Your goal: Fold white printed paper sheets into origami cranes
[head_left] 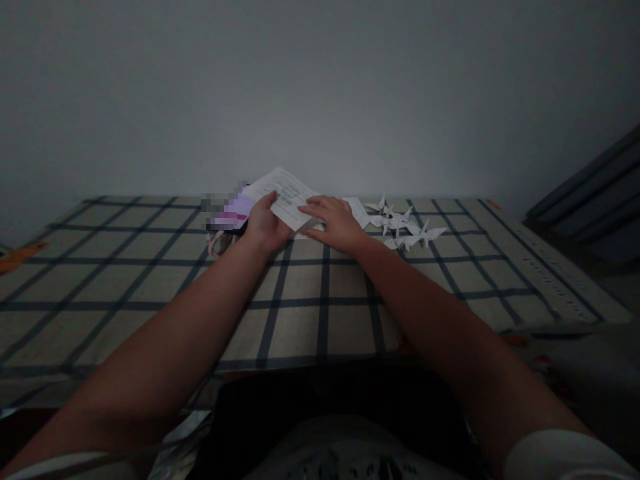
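A printed white sheet of paper is held up at a slant above the table, one corner toward the wall. My left hand grips its lower left edge, thumb lying on top and palm turned up beneath. At the right corner my right hand has its fingers on the sheet, with the thumb nearer me. Just beyond the right hand lies another piece of white paper, partly hidden by it. Several folded white paper cranes are clustered to the right of that.
A purple-and-pink item, partly blurred out, rests left of my left hand, with a pale cord or strap by it. The checked tablecloth covers the table, which stands against a grey wall. Dark slanted shapes are at the right.
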Tool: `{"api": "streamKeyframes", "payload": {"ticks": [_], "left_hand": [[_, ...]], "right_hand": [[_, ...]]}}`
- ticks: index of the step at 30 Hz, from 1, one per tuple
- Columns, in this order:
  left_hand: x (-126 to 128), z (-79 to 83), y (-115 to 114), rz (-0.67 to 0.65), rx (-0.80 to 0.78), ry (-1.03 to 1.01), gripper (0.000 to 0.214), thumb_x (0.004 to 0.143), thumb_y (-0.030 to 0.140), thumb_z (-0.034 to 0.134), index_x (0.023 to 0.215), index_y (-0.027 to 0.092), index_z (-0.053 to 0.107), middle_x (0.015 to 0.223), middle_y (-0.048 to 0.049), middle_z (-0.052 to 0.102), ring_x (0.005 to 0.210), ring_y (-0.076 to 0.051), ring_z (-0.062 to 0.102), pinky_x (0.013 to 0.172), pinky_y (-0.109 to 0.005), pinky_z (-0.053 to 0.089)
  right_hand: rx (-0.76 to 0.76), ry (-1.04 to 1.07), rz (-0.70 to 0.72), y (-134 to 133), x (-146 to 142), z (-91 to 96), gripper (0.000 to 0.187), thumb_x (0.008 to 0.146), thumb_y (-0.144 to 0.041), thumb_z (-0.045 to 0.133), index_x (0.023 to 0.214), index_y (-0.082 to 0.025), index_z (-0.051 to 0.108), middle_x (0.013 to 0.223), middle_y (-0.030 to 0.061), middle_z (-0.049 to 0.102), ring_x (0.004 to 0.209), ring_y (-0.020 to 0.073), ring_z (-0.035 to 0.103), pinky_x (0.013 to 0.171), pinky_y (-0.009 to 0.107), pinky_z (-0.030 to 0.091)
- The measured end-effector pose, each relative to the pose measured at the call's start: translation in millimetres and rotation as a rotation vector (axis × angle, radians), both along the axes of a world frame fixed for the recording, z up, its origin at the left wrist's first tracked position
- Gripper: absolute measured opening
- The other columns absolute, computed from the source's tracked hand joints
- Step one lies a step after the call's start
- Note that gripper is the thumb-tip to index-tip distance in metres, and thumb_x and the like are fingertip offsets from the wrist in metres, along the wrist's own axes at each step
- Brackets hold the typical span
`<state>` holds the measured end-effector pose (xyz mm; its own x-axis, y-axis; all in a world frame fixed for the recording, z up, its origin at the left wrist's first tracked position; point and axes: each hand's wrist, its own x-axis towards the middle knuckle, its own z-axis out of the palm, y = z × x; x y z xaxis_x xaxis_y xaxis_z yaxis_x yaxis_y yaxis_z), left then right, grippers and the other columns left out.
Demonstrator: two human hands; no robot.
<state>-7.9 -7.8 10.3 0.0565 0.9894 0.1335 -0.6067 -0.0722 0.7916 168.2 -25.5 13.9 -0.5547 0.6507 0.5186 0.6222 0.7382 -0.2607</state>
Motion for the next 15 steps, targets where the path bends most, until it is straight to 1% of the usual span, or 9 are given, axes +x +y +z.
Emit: {"api": "streamKeyframes", "payload": {"ticks": [2, 4, 6, 8, 11, 13, 15], "left_hand": [[3, 0.9, -3, -0.013, -0.008, 0.006, 0.042, 0.086, 0.03, 0.047, 0.125, 0.017, 0.057, 0.13, -0.0115, 0.064, 0.131, -0.026, 0.054, 0.109, -0.042, 0.046], [4, 2.4, -7, -0.045, -0.024, 0.006, 0.041, 0.086, 0.031, 0.048, 0.124, 0.017, 0.058, 0.129, -0.0112, 0.065, 0.128, -0.026, 0.056, 0.107, -0.042, 0.048], [4, 4.7, -10, -0.102, -0.039, 0.018, 0.039, 0.087, 0.035, 0.05, 0.121, 0.017, 0.059, 0.125, -0.0115, 0.067, 0.125, -0.027, 0.059, 0.102, -0.043, 0.051], [4, 6.8, -12, -0.146, -0.037, 0.036, 0.039, 0.086, 0.039, 0.053, 0.117, 0.018, 0.061, 0.119, -0.011, 0.069, 0.12, -0.028, 0.062, 0.099, -0.043, 0.054], [5, 7.2, -15, -0.14, -0.004, 0.068, 0.035, 0.083, 0.04, 0.061, 0.112, 0.021, 0.063, 0.114, -0.0084, 0.071, 0.113, -0.024, 0.064, 0.098, -0.04, 0.054], [7, 4.7, -15, -0.107, 0.015, 0.107, 0.032, 0.08, 0.037, 0.067, 0.107, 0.021, 0.064, 0.113, -0.0065, 0.071, 0.111, -0.022, 0.065, 0.098, -0.038, 0.053], [11, 1.0, -15, -0.069, 0.041, 0.167, 0.032, 0.075, 0.03, 0.074, 0.104, 0.02, 0.065, 0.113, -0.0056, 0.072, 0.108, -0.019, 0.066, 0.099, -0.036, 0.053]], "right_hand": [[0.012, 0.015, 0.007, 0, 1, 1.2, 0.04, 0.088, -0.04, 0.065, 0.126, -0.026, 0.066, 0.14, 0.0092, 0.056, 0.13, 0.0265, 0.048, 0.109, 0.047, 0.032], [0.008, 0.034, 0.034, 1, 1, 1.3, 0.03, 0.092, -0.038, 0.059, 0.116, -0.025, 0.072, 0.133, 0.0077, 0.061, 0.125, 0.0245, 0.051, 0.106, 0.044, 0.035], [-0.019, 0.085, 0.067, 3, -1, 0.4, 0.028, 0.096, -0.036, 0.053, 0.107, -0.023, 0.074, 0.122, 0.0073, 0.067, 0.117, 0.022, 0.056, 0.103, 0.039, 0.038], [-0.072, 0.203, 0.056, 6, -2, -1.4, 0.029, 0.097, -0.035, 0.05, 0.102, -0.02, 0.074, 0.108, 0.007, 0.071, 0.104, 0.0195, 0.061, 0.096, 0.035, 0.043], [-0.174, 0.467, -0.042, 13, -3, -4.8, 0.029, 0.094, -0.036, 0.051, 0.098, -0.016, 0.072, 0.093, 0.0061, 0.072, 0.085, 0.017, 0.064, 0.083, 0.032, 0.048], [-0.245, 0.636, -0.056, 18, -2, -7.0, 0.027, 0.091, -0.036, 0.055, 0.096, -0.015, 0.071, 0.091, 0.006, 0.072, 0.083, 0.016, 0.064, 0.081, 0.031, 0.049], [-0.328, 0.733, -0.059, 22, 0, -8.4, 0.023, 0.087, -0.035, 0.059, 0.092, -0.015, 0.069, 0.089, 0.0045, 0.071, 0.081, 0.0149, 0.064, 0.081, 0.03, 0.051]]}}
